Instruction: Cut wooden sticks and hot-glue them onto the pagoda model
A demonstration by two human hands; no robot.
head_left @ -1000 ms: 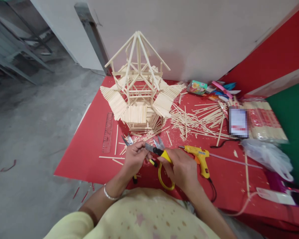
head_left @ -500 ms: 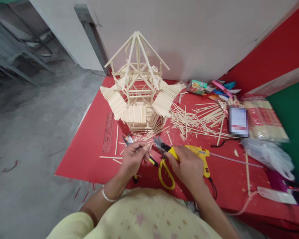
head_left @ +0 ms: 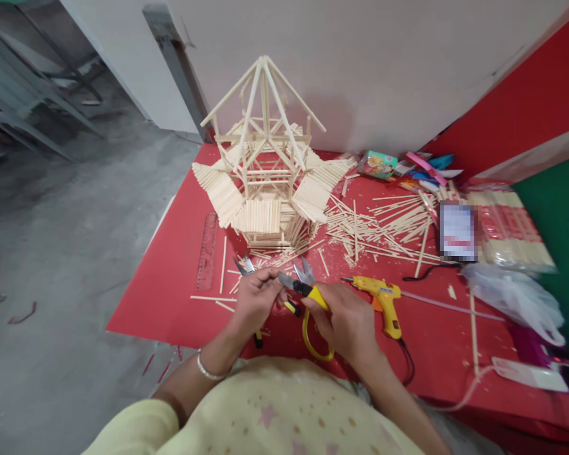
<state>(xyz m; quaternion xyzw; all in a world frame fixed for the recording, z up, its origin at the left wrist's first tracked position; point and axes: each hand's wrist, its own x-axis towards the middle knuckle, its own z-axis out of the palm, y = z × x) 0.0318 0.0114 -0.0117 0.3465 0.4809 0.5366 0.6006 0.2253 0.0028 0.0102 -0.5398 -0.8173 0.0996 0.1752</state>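
Note:
My left hand [head_left: 258,297] is closed in a pinch; the short wooden stick in its fingertips is mostly hidden now. In my right hand [head_left: 346,319] is a yellow and black utility knife [head_left: 302,288], its blade tip right at the left fingertips. Below the knife lie scissors [head_left: 306,338] with a yellow loop handle, partly covered by the right hand. Under the left hand rests a cutting tool [head_left: 291,308] with black and yellow handles, its blades spread. A stick-built pavilion model [head_left: 262,216] with a peaked frame stands just beyond both hands.
A yellow glue gun [head_left: 384,297] lies right of my right hand, with a glue stick in its back and a cord. Loose sticks [head_left: 355,230] are heaped behind it. A clear ruler [head_left: 206,253] lies left, near the red table's [head_left: 156,297] edge. A plastic bag [head_left: 512,297] sits right.
My right hand has moved left, bringing the knife blade to the left fingertips, away from the glue gun. The left hand has hardly moved.

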